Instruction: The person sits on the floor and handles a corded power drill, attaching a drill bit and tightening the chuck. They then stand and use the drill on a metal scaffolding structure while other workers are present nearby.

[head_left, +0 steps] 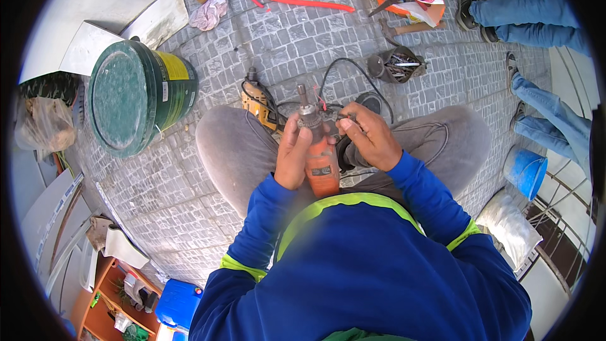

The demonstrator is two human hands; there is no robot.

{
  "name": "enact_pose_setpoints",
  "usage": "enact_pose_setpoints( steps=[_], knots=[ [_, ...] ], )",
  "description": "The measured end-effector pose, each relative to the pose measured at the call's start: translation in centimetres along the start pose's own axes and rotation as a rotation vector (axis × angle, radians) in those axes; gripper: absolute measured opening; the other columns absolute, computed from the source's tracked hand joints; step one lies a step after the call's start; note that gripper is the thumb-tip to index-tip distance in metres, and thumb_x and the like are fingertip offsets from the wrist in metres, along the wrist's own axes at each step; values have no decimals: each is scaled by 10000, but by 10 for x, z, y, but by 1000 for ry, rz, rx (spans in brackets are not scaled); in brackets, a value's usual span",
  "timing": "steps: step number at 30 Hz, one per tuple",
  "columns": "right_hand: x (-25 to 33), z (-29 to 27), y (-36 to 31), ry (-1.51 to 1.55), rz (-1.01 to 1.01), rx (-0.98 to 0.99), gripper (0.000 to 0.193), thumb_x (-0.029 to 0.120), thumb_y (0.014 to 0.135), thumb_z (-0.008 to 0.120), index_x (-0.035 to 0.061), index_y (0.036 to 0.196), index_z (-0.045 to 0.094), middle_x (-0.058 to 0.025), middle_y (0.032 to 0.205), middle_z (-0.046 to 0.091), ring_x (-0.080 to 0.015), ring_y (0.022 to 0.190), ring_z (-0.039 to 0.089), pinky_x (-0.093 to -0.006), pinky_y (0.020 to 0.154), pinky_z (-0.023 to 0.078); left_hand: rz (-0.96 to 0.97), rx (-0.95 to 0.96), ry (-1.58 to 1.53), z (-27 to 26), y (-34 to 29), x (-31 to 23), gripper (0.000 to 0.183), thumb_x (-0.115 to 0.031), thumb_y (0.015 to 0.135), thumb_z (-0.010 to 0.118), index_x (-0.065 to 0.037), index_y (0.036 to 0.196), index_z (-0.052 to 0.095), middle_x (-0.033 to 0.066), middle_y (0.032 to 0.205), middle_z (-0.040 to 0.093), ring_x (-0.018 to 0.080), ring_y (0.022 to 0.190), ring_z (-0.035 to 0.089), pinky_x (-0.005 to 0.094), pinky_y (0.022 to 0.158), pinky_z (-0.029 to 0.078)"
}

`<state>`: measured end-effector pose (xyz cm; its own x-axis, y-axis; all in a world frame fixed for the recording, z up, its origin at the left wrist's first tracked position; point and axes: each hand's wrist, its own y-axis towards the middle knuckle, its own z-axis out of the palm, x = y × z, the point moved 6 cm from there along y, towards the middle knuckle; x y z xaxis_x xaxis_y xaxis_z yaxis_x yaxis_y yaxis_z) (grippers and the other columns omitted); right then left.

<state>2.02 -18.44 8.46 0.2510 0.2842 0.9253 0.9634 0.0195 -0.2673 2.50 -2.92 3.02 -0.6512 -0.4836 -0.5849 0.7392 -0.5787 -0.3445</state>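
Orange and probably heavy, the drill [323,173] sits between the legs [230,151], likely best held by its stiff body. The left hand [293,155] grips near its chuck [308,115]; the right hand [374,139] pinches a small dark piece [344,116].

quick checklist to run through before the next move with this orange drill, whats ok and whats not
1. Left hand gripping around the chuck of the orange drill: ok
2. Right hand holding a small dark piece beside the chuck: ok
3. Bit standing in the chuck: ok
4. Chuck tightened: cannot tell
5. Orange drill unplugged: cannot tell, no plug visible
6. Space beyond the hands clear: not ok, yellow drill and looped black cord lie there
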Motion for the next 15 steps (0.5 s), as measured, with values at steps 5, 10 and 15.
enact_pose_setpoints(
  steps=[5,10,15],
  knots=[
    [17,0,6,-216,-105,17,125,114,964,544,-9,979,558,-153,856,555,-341,775,579,-391,695,450,-59,86,-81,2,1,2,523,-322,1047,451,-68,1484,317,145,1212,590,243,996,624,385,856,529],
    [25,5,9,-295,-195,52,119,114,939,580,2,969,555,-163,854,548,-372,796,569,-419,704,450,-65,57,-86,5,0,-2,558,-314,1046,449,-74,1516,268,151,1213,589,246,996,620,385,869,519],
    [41,1,16,-478,-378,77,155,100,863,644,8,954,558,-161,863,546,-367,805,561,-429,720,448,-26,72,-31,9,2,-8,569,-315,1043,453,-84,1519,243,141,1202,577,247,986,614,393,886,510]
  ],
)
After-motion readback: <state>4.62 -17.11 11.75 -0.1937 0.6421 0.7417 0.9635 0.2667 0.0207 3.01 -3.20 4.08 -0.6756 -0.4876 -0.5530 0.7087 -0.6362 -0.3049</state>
